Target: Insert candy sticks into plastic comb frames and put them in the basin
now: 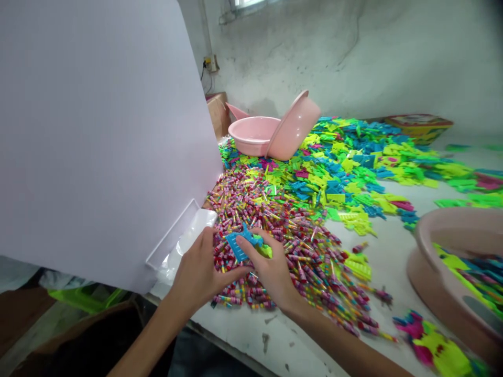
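Right hand [271, 269] pinching blue-green plastic piece [239, 243]; left hand [200, 275] curled narrow just beside, grip unclear, above striped sticks [251, 209] near front edge of counter [243, 340].

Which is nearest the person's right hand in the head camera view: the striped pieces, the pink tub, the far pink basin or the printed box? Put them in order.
From the right hand, nearest first:
1. Striped pieces, directly beneath it.
2. Pink tub, to its right.
3. Far pink basin, straight ahead.
4. Printed box, back right.
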Demonstrator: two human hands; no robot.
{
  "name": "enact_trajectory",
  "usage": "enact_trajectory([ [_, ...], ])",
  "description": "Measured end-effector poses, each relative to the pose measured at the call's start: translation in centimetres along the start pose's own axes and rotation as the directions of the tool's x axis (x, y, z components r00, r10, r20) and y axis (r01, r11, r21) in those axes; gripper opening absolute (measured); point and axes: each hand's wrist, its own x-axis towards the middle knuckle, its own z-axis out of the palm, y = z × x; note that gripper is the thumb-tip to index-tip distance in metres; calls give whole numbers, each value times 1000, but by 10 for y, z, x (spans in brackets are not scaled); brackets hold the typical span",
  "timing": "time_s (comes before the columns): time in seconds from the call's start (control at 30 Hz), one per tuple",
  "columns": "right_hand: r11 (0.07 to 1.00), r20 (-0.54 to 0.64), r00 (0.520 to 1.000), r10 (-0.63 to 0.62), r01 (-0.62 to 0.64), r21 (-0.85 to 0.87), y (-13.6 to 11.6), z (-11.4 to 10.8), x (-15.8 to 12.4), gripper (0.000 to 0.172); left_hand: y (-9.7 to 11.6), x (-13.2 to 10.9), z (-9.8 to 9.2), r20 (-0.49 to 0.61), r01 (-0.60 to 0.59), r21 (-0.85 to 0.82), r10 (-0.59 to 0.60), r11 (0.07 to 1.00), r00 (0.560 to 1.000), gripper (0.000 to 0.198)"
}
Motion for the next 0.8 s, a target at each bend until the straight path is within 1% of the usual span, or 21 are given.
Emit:
enact_trajectory([
  [0.07,1000,0,1000,-13,13,-6,1,1,-1,24,4,0,0,11,-7,58,6,998,1000,57],
  [0.17,999,5,999,-33,33,-11,2,1,-1,23,7,1,2,-13,-23,149,26,989,1000,50],
  [0.3,999,-1,999,-37,37,-16,3,0,0,23,5,1,5,-47,-81,225,94,971,994,48],
  [0.5,998,6,999,-40,40,-49,1,0,-3,23,-1,2,3,-113,-201,306,246,930,963,48],
  [0.67,1000,2,1000,-8,8,-23,6,3,-6,25,-2,3,0,-115,-243,355,300,903,947,45],
  [0.8,1000,-24,1000,15,-15,-18,10,6,-8,26,-5,3,4,-108,-262,349,317,900,942,42],
])
